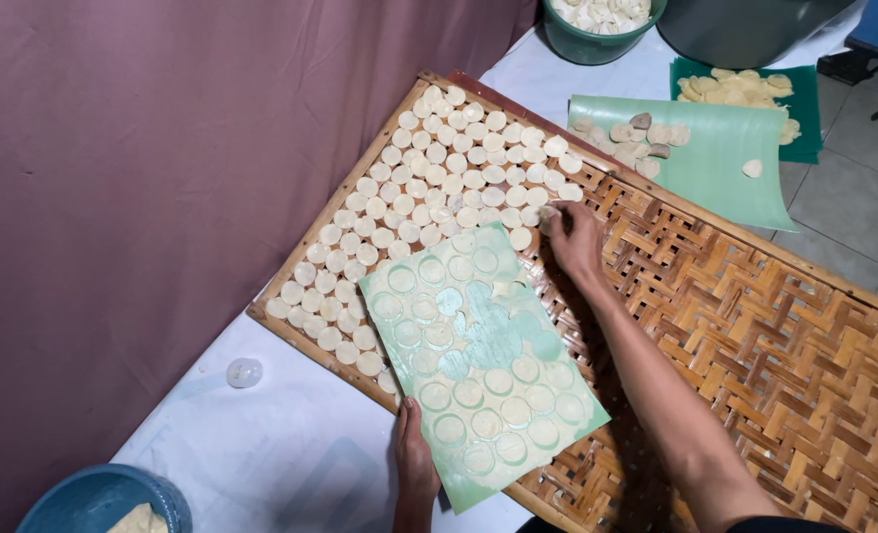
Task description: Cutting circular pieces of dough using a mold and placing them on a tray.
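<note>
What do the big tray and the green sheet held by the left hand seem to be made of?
The tray looks like woven bamboo strips in a wooden frame: brown, matte, with a basket-weave pattern. The green sheet seems to be thin, flexible plastic, smooth and slightly glossy. The left hand holds its near edge.

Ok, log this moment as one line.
left hand: holds green sheet edge | right hand: places dough disc on woven tray | disc rows: tray's far end

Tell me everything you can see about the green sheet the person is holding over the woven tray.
The green sheet is a thin, flexible, plastic-looking rectangle lying tilted on the woven bamboo tray. Rows of pale translucent dough discs cover it, with bare gaps near the middle. The left hand grips its lower corner; the right hand is beyond its upper right edge, apparently not touching it.
</note>
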